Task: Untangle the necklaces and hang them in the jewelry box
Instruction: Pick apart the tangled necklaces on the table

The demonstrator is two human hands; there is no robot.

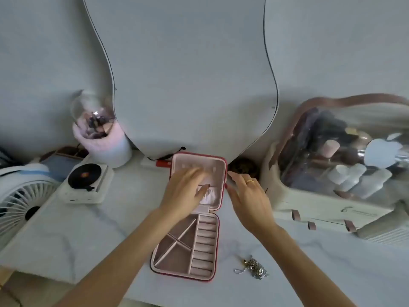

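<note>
We are at the very start of the job, as far as we can judge. The jewelry box lies open on the worktop, its lid propped upright at the far side with a row of small hooks along the top and a pocket below, and we see no chain on any hook. The tray half nearest us, with its dividers and ring rolls, holds nothing we can make out. The necklaces sit in one knotted heap on the worktop, just to the right of the box's near corner, apart from both hands. Our left hand lies spread across the lid's lining, its grip wide and holding nothing, though motion blur hides the fingertips. Our right hand rests at the lid's right edge, fingers loose and straight, grip also wide and unloaded. So the box stands ready, while the untangling and every hanging step remain ahead of us.
</note>
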